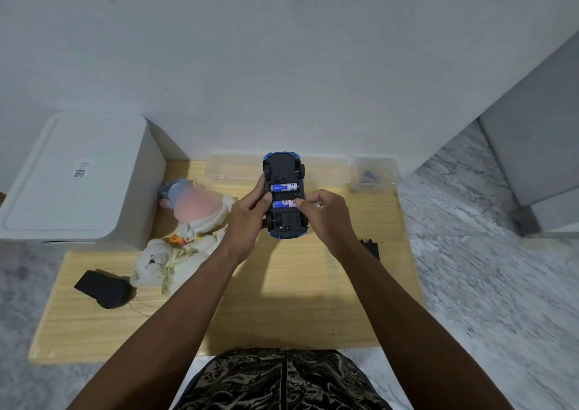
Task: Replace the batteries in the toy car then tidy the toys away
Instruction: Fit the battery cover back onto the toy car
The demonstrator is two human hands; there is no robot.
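Setting: pale wooden worktop (282, 284) on a marbled floor, against a plain white wall.
Landmark: blue toy car (284, 195), upside down, raised above the worktop's far half; long axis runs away from the person.
Bay: open at mid-chassis, two batteries (284, 195) lying crosswise, one beyond the other.
Left hand (250, 214): grips the car's left flank, thumb at the left end of the bay; it carries the car.
Right hand (322, 212): at the car's right flank, fingers curled, thumb tip on the right end of the nearer battery; what else it holds cannot be told.
Key relation: the nearer battery lies directly under the right thumb, so that hand is nearer the work; judged step is seating or prising that cell.
Left of car: two soft toys (188, 231), a black object (105, 289), a white box (78, 177).
Beyond car: clear tray (232, 167).
Right of car: small clear tub (374, 173); a black piece (371, 248), possibly the bay cover.
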